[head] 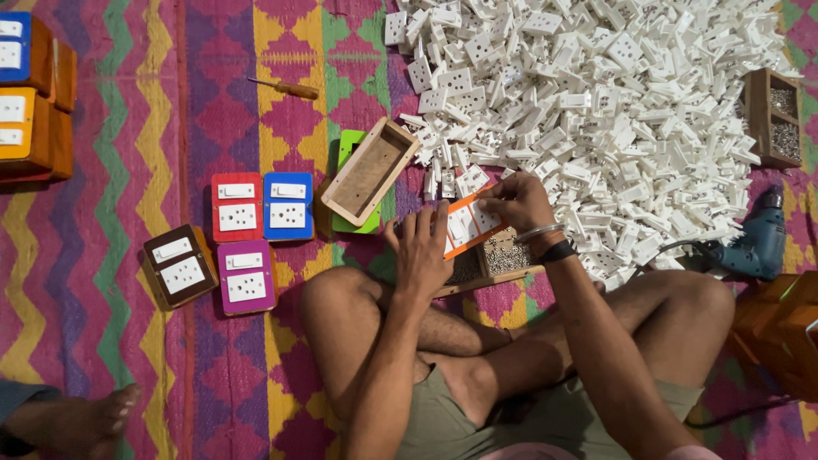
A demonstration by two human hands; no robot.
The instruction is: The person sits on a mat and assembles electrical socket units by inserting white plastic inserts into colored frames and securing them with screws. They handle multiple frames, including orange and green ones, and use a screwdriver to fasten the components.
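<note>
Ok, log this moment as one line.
left hand steadies orange switch plate | right hand presses white socket module into it | screw tray underneath

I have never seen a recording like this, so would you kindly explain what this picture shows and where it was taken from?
There is no machine here: a person sits cross-legged on a zigzag-patterned woven mat, and the single picture comes from a camera worn on their head, looking down. The left hand lies flat on an orange plate with white switch and socket inserts, while the right hand pinches the plate's far edge with its fingers. The plate rests over a wooden tray of small metal screws. Beyond lies a large heap of white plastic socket parts. To the left sit finished red, blue, brown and purple boards, an empty wooden box and a screwdriver; a blue-green power drill is on the right.
</note>
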